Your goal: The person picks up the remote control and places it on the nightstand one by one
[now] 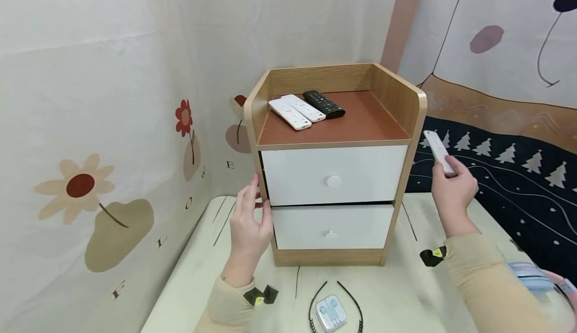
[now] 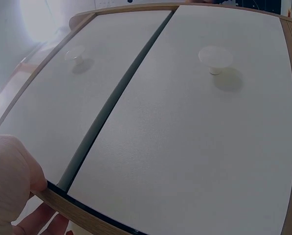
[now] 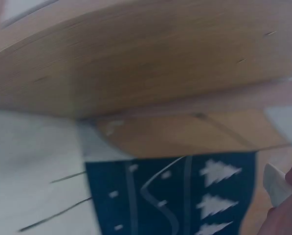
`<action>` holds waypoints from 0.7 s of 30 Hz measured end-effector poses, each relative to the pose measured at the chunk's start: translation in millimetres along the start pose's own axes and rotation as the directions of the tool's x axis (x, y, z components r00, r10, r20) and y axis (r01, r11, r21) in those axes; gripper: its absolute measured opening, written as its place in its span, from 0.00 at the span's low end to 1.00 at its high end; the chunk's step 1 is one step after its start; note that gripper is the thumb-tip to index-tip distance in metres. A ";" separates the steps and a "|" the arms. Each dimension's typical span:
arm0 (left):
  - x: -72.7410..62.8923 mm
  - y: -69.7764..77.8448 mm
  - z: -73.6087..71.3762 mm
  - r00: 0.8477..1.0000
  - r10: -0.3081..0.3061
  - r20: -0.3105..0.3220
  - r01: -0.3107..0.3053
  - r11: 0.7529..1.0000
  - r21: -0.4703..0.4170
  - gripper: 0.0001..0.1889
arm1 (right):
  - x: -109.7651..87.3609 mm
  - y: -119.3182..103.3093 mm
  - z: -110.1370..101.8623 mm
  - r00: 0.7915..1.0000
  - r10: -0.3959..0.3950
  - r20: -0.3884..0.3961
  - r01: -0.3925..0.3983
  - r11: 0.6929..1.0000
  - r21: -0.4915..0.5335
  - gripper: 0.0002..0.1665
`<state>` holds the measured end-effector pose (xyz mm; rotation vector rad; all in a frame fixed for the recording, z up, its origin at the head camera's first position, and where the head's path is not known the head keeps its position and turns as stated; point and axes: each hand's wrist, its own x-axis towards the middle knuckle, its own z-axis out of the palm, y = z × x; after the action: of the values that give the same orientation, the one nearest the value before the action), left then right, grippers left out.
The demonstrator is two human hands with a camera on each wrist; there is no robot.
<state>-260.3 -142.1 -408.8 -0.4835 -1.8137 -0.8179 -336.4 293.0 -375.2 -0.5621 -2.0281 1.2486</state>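
A small wooden cabinet [image 1: 329, 257] with two white drawers stands in the middle of the head view. My left hand [image 1: 250, 228] grips the cabinet's left side edge, thumb at the front and fingers around the side, as the left wrist view also shows. To the right of the cabinet my right hand [image 1: 455, 193] holds a white remote control [image 1: 437, 147] in the air, its far end pointing up and left. On the brown cabinet top lie two white remotes [image 1: 290, 114] [image 1: 304, 107] and a black remote [image 1: 323, 104], side by side. Both drawers look pushed in.
In front of the cabinet, a clear case with earphones [image 1: 331, 313] lies inside a black headband [image 1: 357, 305]. A pastel blue and pink item [image 1: 532, 275] sits at the right, partly behind the right sleeve. Printed curtains [image 1: 112, 97] hang at the left and back.
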 end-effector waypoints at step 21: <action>2.0 1.6 -1.8 1.000 0.006 0.005 -0.006 1.000 0.000 0.38 | -12.1 -144.6 -42.9 0.977 -0.198 -0.075 0.212 0.927 0.310 0.24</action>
<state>-258.8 -142.5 -406.1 -0.4917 -1.8156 -0.8133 -298.1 246.2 -236.5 -0.2150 -1.7503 1.3828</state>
